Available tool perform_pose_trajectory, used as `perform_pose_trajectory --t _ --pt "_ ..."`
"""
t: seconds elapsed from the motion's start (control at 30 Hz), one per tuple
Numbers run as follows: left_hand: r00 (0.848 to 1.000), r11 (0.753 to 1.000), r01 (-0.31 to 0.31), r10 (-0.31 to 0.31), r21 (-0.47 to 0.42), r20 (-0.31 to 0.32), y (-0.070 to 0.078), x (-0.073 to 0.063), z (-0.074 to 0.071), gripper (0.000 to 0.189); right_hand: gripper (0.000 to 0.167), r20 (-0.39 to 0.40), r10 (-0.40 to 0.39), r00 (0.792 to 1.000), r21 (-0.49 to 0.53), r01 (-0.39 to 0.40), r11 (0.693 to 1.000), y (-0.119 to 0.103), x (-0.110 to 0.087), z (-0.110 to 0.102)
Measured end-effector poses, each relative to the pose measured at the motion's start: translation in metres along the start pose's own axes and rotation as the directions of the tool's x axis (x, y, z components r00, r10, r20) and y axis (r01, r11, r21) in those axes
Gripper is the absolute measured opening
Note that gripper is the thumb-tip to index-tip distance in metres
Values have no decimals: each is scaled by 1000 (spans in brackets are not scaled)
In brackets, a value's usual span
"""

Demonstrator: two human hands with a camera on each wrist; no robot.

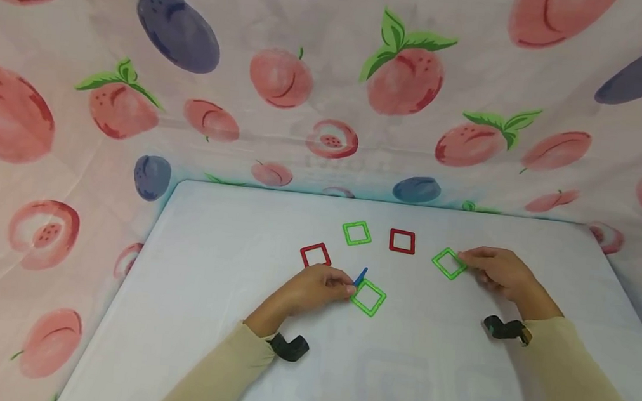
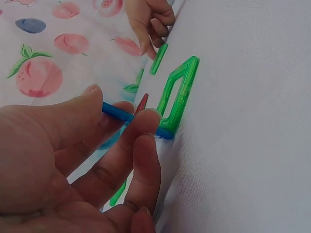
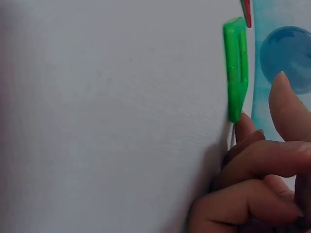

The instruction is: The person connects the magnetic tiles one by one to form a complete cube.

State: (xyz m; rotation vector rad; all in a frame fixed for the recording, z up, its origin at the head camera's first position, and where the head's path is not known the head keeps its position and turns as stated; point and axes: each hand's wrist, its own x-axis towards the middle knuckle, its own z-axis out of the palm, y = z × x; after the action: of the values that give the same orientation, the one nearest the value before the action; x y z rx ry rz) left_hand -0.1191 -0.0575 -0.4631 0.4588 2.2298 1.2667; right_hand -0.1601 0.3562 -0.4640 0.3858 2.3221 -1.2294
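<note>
My left hand (image 1: 313, 287) pinches a blue magnetic tile (image 1: 361, 276) between thumb and fingers; it shows edge-on as a narrow bar. In the left wrist view the far end of this blue tile (image 2: 166, 133) meets the lower corner of a green square magnetic tile (image 2: 185, 90). At the right, the fingertips of my right hand (image 1: 500, 273) are at the right corner of another green square tile (image 1: 440, 269) on the table. In the right wrist view, the thumb (image 3: 286, 104) stands away from that green tile (image 3: 235, 73), while a fingertip is at its near end.
Farther back on the white table (image 1: 189, 265) lie a green square tile (image 1: 346, 234) and a red one (image 1: 401, 251). Another red tile (image 1: 305, 254) is partly hidden behind my left hand. Fruit-printed cloth (image 1: 281, 133) hangs behind the table.
</note>
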Motion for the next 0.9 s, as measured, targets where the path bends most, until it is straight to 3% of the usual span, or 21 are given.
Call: perform_pose_trajectory --t 0.27,0.5,0.77,0.9 --pt "1000 1000 -6 6 -3 -1 -2 0 -1 19 61 -79 21 997 -93 -29 995 -4 2 6" --pt "1000 1000 2 -2 -12 6 0 -1 0 20 58 -110 36 993 -77 -45 996 -2 2 11" --pt "1000 1000 -2 2 -18 8 -1 -1 -1 20 56 -60 -23 998 -128 15 992 -1 -2 13" --pt "1000 1000 -5 5 -20 10 -3 0 0 20 58 -8 -31 999 -79 30 996 0 -6 15"
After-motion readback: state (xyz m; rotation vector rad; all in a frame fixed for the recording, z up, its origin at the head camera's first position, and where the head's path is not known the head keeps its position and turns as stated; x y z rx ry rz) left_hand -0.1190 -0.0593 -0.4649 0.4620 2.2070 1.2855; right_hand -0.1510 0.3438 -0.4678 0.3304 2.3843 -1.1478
